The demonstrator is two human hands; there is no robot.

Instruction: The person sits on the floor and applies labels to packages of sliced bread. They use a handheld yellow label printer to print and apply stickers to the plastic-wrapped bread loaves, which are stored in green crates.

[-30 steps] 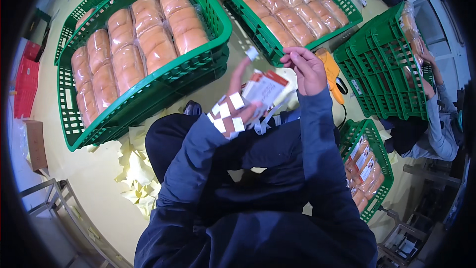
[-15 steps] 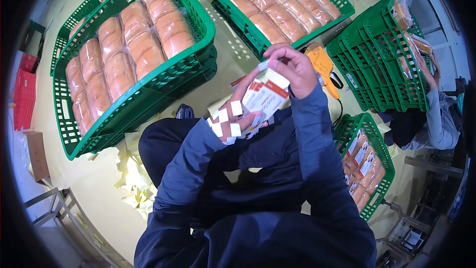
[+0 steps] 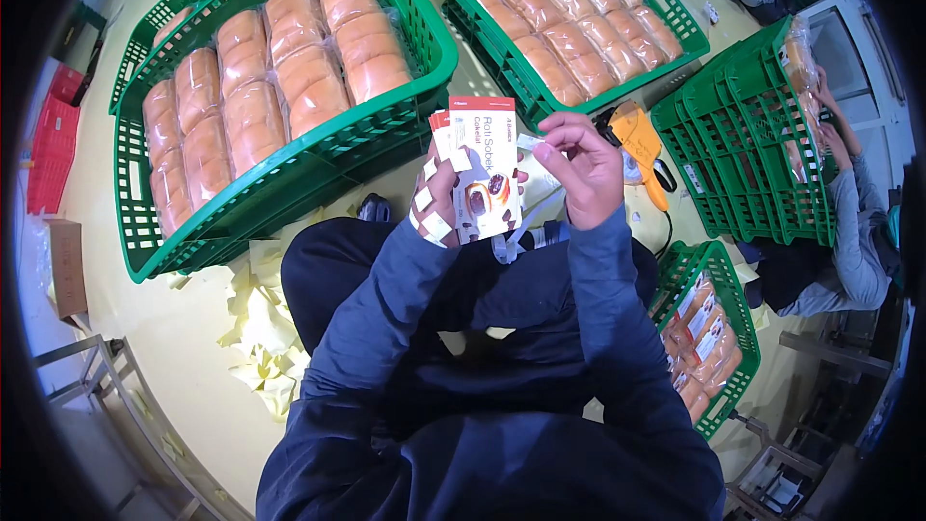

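Note:
My left hand is closed around a fanned stack of printed labels, white with a red top band and a bread picture. Several small white stickers cling to the back of that hand and its fingers. Just right of the labels, my right hand pinches a small white sticker between thumb and fingers. Below it a pale translucent strip hangs over my lap; I cannot tell where it is attached. Beyond the right hand lies a yellow handheld tool, apparently a label gun.
Green crates with wrapped bread stand at the front left and front centre. A smaller green crate at the right holds labelled loaves. Another person handles bread at tilted crates. Yellowish paper scraps litter the floor.
My hands have moved apart. The label stack now stands upright with its printed face toward me, and the right hand has drawn away to the right with a sticker. The view has shifted slightly.

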